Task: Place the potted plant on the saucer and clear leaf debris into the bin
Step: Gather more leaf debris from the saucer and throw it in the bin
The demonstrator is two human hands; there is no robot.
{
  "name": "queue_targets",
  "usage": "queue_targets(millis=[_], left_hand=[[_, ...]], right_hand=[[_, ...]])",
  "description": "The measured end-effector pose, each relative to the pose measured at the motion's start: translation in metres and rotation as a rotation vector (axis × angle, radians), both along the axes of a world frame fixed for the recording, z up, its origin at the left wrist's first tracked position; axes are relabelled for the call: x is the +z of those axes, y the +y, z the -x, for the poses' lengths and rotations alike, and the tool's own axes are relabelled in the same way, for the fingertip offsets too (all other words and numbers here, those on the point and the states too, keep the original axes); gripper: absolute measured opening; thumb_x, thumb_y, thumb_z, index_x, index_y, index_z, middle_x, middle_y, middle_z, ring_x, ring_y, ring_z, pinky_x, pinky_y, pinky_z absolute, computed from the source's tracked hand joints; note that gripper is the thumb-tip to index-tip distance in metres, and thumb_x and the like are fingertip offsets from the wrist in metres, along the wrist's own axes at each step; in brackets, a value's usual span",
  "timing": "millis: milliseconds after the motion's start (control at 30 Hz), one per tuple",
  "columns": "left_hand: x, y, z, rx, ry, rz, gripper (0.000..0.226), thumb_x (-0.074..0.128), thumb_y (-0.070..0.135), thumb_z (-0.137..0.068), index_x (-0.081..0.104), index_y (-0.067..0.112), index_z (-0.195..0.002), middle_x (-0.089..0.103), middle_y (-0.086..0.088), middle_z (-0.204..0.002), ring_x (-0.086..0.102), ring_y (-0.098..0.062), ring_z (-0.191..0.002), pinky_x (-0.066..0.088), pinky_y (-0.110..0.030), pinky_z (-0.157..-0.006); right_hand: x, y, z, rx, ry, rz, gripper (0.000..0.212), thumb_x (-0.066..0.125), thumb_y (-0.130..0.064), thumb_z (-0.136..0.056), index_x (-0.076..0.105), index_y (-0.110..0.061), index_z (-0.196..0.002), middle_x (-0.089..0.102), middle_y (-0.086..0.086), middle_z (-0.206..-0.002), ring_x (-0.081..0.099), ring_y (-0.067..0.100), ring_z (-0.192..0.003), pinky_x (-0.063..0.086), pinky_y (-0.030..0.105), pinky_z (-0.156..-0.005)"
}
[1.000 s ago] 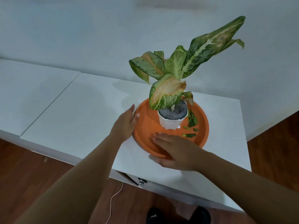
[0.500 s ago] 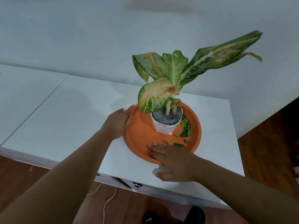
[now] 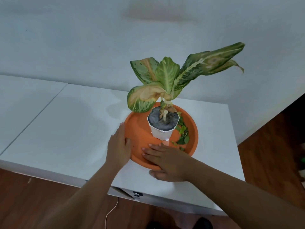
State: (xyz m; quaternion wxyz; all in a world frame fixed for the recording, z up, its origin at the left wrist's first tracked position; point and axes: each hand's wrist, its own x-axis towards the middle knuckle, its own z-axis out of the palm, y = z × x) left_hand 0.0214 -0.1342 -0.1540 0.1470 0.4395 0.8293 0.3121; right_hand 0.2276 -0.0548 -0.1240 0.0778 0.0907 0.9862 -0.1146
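Bare skin meets orange plastic at the near edge: the right hand [image 3: 170, 160] lies flat over the near rim of the round orange plastic saucer [image 3: 140, 133], fingers spread and together pressing down onto the lip with the thumb tucked under the rim, while the left hand [image 3: 119, 147] cups the saucer's left rim, fingers extended along its curve, clamped on nothing but bracing it. Held from two sides like this, the saucer looks ready to be steadied or carried with its load, likely so the loose green leaf scraps [image 3: 182, 134] lying on its right side can go to a bin, which is not in view. Farther in, the small white faceted pot [image 3: 162, 132] stands inside the saucer, near its centre, on the white tabletop [image 3: 66, 129]. Its long axis runs upright, leaning slightly right, and the variegated green-and-yellow leaves [image 3: 166, 76] fan up and away, the longest reaching far right.
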Motion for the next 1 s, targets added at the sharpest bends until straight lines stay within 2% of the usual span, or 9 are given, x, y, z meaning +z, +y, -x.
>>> queue_targets(millis=[100, 233, 300, 367, 467, 600, 700, 833, 1000], left_hand=[[0.002, 0.015, 0.021, -0.108, 0.025, 0.028, 0.06, 0.028, 0.026, -0.092, 0.022, 0.012, -0.151, 0.033, -0.011, -0.155, 0.036, -0.032, -0.14, 0.031, -0.048, -0.115], [0.008, 0.041, 0.049, -0.218, 0.163, 0.177, 0.054, 0.031, 0.019, -0.1, 0.017, 0.015, -0.152, 0.023, -0.007, -0.159, 0.021, -0.035, -0.146, 0.021, -0.051, -0.119], [0.02, 0.051, 0.05, -0.184, 0.209, 0.165, 0.053, 0.035, 0.019, -0.1, 0.022, 0.014, -0.151, 0.031, -0.008, -0.157, 0.028, -0.035, -0.143, 0.026, -0.05, -0.117], [0.037, 0.051, 0.037, -0.093, 0.055, 0.003, 0.055, 0.045, 0.02, -0.096, 0.03, 0.013, -0.148, 0.041, -0.008, -0.151, 0.037, -0.029, -0.14, 0.03, -0.042, -0.116], [0.058, 0.039, -0.001, -0.219, -0.189, -0.293, 0.059, 0.064, 0.031, -0.085, 0.042, 0.026, -0.139, 0.049, 0.021, -0.139, 0.044, -0.002, -0.132, 0.032, -0.017, -0.109], [0.061, 0.04, -0.031, -0.308, -0.14, -0.19, 0.097, 0.083, 0.053, -0.061, 0.022, 0.051, -0.137, 0.026, 0.041, -0.136, 0.024, 0.014, -0.131, 0.023, -0.013, -0.104], [0.07, 0.058, -0.036, -0.353, -0.161, -0.171, 0.096, 0.085, 0.058, -0.055, 0.032, 0.044, -0.133, 0.044, 0.025, -0.134, 0.041, -0.001, -0.129, 0.04, -0.03, -0.106], [0.078, 0.065, -0.041, -0.417, -0.147, -0.238, 0.068, 0.085, 0.027, -0.065, 0.044, 0.048, -0.114, 0.051, 0.037, -0.113, 0.049, 0.012, -0.11, 0.041, -0.012, -0.093], [0.062, 0.062, -0.035, -0.328, -0.09, -0.194, 0.084, 0.081, 0.035, -0.064, 0.038, 0.031, -0.136, 0.046, 0.013, -0.133, 0.042, 0.012, -0.118, 0.039, -0.017, -0.104]], right_hand=[[0.0, 0.017, -0.021, 0.037, -0.01, -0.048, 0.064, 0.032, -0.051, -0.097, 0.027, -0.017, -0.151, 0.023, 0.0, -0.16, 0.017, 0.023, -0.149, 0.016, 0.044, -0.122], [0.008, 0.041, -0.043, 0.033, -0.03, -0.126, 0.066, 0.028, -0.058, -0.096, 0.033, -0.018, -0.148, 0.029, 0.001, -0.158, 0.021, 0.024, -0.148, 0.019, 0.047, -0.121], [0.012, 0.047, -0.047, -0.011, 0.015, -0.132, 0.072, 0.028, -0.067, -0.092, 0.04, -0.02, -0.145, 0.035, 0.001, -0.156, 0.025, 0.023, -0.147, 0.022, 0.043, -0.12], [0.014, 0.051, -0.05, -0.138, 0.116, -0.08, 0.072, 0.036, -0.072, -0.086, 0.046, -0.023, -0.139, 0.044, -0.003, -0.148, 0.036, 0.018, -0.139, 0.033, 0.037, -0.115], [0.012, 0.058, -0.053, -0.357, 0.241, 0.006, 0.071, 0.041, -0.071, -0.084, 0.051, -0.022, -0.134, 0.047, -0.006, -0.137, 0.042, 0.011, -0.127, 0.042, 0.032, -0.105], [0.0, 0.059, -0.052, -0.396, 0.264, -0.043, 0.076, 0.04, -0.071, -0.084, 0.048, -0.017, -0.138, 0.046, -0.002, -0.142, 0.04, 0.015, -0.131, 0.038, 0.032, -0.11], [-0.007, 0.057, -0.049, -0.416, 0.298, -0.046, 0.077, 0.039, -0.07, -0.085, 0.048, -0.015, -0.138, 0.047, 0.001, -0.144, 0.039, 0.019, -0.134, 0.036, 0.038, -0.112], [-0.009, 0.057, -0.049, -0.424, 0.28, -0.064, 0.078, 0.036, -0.07, -0.086, 0.047, -0.015, -0.14, 0.046, 0.002, -0.146, 0.037, 0.02, -0.137, 0.029, 0.039, -0.117], [-0.011, 0.054, -0.047, -0.45, 0.265, -0.084, 0.076, 0.036, -0.07, -0.086, 0.048, -0.017, -0.139, 0.047, 0.0, -0.145, 0.037, 0.018, -0.136, 0.021, 0.033, -0.12]])
